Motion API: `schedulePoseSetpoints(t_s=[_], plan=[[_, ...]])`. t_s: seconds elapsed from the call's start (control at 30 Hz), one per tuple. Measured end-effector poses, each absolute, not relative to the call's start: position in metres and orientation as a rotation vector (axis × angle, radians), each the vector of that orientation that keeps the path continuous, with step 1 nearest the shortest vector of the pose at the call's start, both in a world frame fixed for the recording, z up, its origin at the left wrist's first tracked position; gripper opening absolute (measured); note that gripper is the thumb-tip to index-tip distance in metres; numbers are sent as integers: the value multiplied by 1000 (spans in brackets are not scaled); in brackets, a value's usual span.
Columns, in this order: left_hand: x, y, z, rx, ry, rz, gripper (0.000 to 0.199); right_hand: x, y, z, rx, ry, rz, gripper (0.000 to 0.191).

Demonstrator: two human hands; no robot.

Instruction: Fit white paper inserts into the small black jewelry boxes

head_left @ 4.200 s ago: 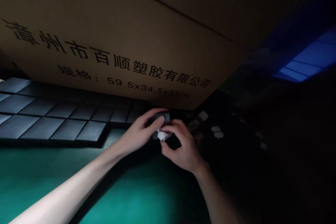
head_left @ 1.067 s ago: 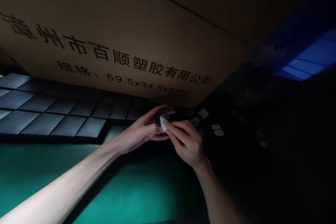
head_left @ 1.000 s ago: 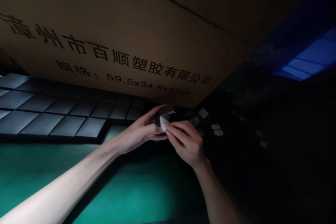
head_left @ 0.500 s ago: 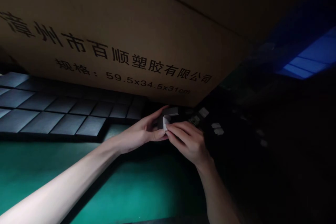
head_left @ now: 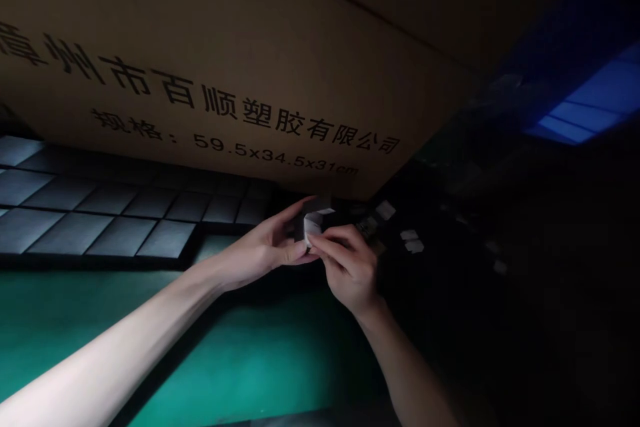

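White-faced dark block (head_left: 311,227), held between left hand (head_left: 265,252) and right hand (head_left: 347,268), both gripping

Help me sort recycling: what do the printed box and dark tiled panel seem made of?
The box is likely matte brown cardboard, with black printing. The dark panel looks like matte foam, with soft-edged grooved squares, though dim light leaves that open.

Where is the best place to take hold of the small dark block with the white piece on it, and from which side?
Probably grip the dark body of the small dark block from the left, as the left hand does, with its fingers reaching behind. The white piece sits on the near corner, against the right hand, so that corner is better left free.
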State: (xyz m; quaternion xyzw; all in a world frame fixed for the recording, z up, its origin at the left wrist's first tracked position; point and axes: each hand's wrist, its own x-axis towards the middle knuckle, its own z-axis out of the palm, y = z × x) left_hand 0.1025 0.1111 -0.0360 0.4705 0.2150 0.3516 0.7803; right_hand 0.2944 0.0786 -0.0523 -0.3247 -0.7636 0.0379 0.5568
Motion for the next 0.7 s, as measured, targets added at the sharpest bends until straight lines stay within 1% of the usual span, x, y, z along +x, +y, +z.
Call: schedulePoseSetpoints(t_s=[0.17,0.3,0.37,0.47,0.7], plan=[[102,110,-33,976,470,763,77,289,79,-56,-840,-1705,74,18],[100,111,-32,974,456,746,75,290,78,-54,-871,-1669,129,11],[100,112,-31,945,477,756,73,293,79,-52,-872,-1674,166,11],[101,113,-29,900,519,778,73,298,82,-50,-861,-1743,160,17],[102,110,-28,901,603,803,86,299,83,-52,-824,-1824,-37,22]])
